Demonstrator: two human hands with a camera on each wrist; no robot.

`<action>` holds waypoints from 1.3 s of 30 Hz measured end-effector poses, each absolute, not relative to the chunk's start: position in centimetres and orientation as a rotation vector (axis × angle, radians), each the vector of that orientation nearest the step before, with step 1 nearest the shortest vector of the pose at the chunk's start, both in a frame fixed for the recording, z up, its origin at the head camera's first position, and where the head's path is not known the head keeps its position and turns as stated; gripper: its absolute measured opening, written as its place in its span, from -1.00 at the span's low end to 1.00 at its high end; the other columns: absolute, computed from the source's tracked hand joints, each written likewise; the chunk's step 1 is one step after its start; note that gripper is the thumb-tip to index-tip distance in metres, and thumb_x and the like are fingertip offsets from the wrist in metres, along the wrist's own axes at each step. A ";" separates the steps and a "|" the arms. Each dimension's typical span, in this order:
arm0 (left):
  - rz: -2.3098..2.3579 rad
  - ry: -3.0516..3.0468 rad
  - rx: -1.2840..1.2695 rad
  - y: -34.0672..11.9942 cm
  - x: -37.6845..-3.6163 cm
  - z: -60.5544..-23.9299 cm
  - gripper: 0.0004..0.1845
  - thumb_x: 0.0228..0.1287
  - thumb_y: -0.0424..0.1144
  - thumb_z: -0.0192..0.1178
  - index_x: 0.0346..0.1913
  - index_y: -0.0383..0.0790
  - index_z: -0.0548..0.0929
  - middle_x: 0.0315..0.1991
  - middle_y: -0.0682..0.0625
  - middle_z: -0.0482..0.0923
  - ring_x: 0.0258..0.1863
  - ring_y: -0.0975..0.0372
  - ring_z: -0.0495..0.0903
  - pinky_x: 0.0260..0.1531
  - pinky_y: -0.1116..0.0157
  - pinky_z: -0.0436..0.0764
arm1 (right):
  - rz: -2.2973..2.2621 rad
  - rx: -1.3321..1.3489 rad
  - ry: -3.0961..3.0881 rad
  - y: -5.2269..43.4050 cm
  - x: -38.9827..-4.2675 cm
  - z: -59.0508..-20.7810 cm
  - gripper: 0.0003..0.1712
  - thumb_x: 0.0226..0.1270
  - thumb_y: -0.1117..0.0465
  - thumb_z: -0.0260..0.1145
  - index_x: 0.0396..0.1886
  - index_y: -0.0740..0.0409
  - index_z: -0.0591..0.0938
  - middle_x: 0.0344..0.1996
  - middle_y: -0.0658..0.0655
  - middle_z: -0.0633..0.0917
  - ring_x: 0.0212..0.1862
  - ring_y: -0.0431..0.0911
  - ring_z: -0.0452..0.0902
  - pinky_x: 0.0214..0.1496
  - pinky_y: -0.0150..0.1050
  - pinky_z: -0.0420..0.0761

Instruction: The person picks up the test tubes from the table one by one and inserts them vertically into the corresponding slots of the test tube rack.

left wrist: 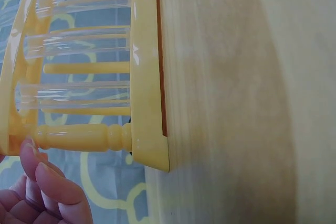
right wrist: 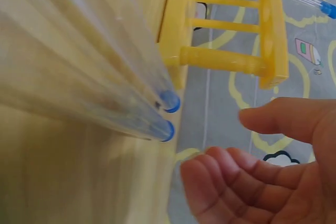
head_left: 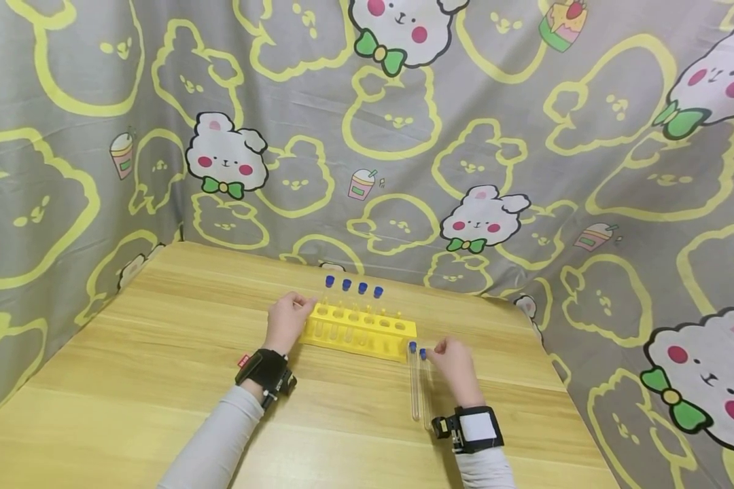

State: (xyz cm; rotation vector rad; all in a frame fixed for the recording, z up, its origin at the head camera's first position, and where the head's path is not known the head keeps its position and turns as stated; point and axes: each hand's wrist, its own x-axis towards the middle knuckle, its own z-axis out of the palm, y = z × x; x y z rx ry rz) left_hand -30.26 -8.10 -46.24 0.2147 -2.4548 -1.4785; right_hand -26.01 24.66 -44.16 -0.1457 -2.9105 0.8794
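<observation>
A yellow test tube rack (head_left: 357,329) stands on the table, with several clear test tubes (left wrist: 79,95) upright in its left holes. Their blue caps (head_left: 346,284) show above it. My left hand (head_left: 289,319) grips the rack's left end, fingertips at the top plate beside the end post (left wrist: 79,137). Two more blue-capped test tubes lie side by side on the table by the rack's right end: one nearer the rack (head_left: 414,384), the other (head_left: 427,394) further right. Close to their caps is my right hand (head_left: 455,367), thumb and bent fingers apart with nothing between them.
The wooden table (head_left: 318,421) reaches back to a grey patterned curtain (head_left: 397,163) that closes off the rear and both sides. A small red tag (head_left: 243,361) shows beside the left wrist. The two rightmost rack holes hold no tubes.
</observation>
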 end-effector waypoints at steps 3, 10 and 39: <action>-1.482 -2.449 0.218 -8.1 -30.3 -46.3 -0.64 0.30 0.03 0.23 -0.30 -0.26 0.62 -0.52 -0.07 0.60 -0.63 0.22 0.46 -0.61 0.36 0.39 | 0.930 -0.196 -2.976 24.7 -26.0 -44.7 -0.72 0.24 0.18 0.32 -0.56 0.22 0.50 -0.65 0.07 0.51 -0.59 -0.13 0.40 -0.57 -0.34 0.37; -1.501 -2.447 0.216 -8.1 -30.2 -46.3 -0.65 0.31 0.03 0.23 -0.28 -0.25 0.63 -0.52 -0.08 0.61 -0.66 0.23 0.45 -0.63 0.36 0.40 | 0.927 -0.226 -3.058 24.7 -25.8 -45.5 -0.74 0.24 0.19 0.28 -0.56 0.19 0.46 -0.69 0.04 0.48 -0.64 -0.15 0.42 -0.58 -0.34 0.38; -1.490 -2.452 0.221 -8.0 -30.2 -46.3 -0.68 0.31 0.00 0.24 -0.29 -0.24 0.62 -0.54 -0.07 0.61 -0.69 0.24 0.44 -0.66 0.37 0.40 | 1.108 -0.344 -3.078 24.5 -26.4 -46.5 -0.71 0.10 0.27 0.23 -0.73 0.08 0.36 -0.74 0.04 0.51 -0.66 -0.15 0.44 -0.60 -0.33 0.51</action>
